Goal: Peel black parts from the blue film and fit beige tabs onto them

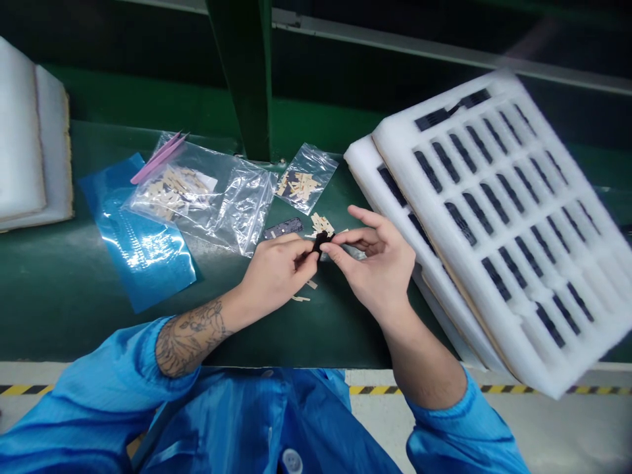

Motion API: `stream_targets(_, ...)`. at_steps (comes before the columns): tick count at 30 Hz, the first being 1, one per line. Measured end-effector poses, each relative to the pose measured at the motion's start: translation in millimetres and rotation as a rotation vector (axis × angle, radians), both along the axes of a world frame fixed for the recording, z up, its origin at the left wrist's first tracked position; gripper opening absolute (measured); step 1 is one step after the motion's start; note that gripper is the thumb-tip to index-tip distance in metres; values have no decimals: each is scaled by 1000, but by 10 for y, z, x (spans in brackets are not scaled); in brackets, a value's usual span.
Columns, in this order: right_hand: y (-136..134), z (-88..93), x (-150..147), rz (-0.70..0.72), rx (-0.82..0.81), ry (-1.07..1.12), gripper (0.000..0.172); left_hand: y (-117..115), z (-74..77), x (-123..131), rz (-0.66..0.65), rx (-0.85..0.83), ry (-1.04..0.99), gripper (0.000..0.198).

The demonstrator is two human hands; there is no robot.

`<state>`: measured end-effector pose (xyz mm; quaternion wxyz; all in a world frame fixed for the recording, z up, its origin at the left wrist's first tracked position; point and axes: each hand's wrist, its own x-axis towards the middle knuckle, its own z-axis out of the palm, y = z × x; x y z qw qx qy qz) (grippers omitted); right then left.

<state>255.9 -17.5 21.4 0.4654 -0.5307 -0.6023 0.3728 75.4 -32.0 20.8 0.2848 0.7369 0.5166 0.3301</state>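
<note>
Between my two hands, above the dark green bench, is a small black part [322, 242] whose exact kind I cannot make out. My left hand [279, 271] pinches its left end between thumb and fingers. From the other side, the thumb and forefinger of my right hand [376, 260] close on it, with the other fingers loosely curled. Right behind the part lies a small pile of cream-coloured strips [322, 226]. A dark flat piece [283, 228] with a light patch sits just beyond my left hand. A few loose strips [301, 299] lie near my left wrist.
Stacked white foam trays [526, 289] with black parts in slots stand tilted at right. Clear bags [232, 204] [307, 178] hold cream strips. Pink tweezers [157, 158] rest on the larger bag, beside a blue film sheet [141, 243]. More white foam [29, 131] stands far left.
</note>
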Motion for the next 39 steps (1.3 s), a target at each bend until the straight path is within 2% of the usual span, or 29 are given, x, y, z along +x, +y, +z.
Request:
stream_targets(3, 10, 12, 1, 37, -5, 57, 60, 5, 20, -10, 7, -47, -39, 26)
stream_targets(8, 25, 19, -46, 41, -125, 201, 49, 15, 49, -26, 26, -162, -84, 26)
stream_targets(17, 7, 27, -102, -20, -90, 169, 46, 20, 69, -4, -8, -155, -95, 30)
stream_targets(22, 20, 41, -112, -26, -143, 212, 42, 13, 50, 2, 4, -259, -160, 25)
stream_targets(27, 49, 22, -77, 6, -219, 337, 48, 15, 49, -13, 42, -446, -282, 25)
stream_targets(32, 45, 1, -91, 85, -283, 400, 58, 29, 54, -15, 51, -481, -333, 26)
stream_targets(36, 38, -5, -125, 35, -283, 383, 48, 15, 41, 7, 14, -482, -354, 26)
stream_targets(39, 53, -2, -120, 7, -317, 381, 41, 17, 56, 11, 3, -574, -460, 27)
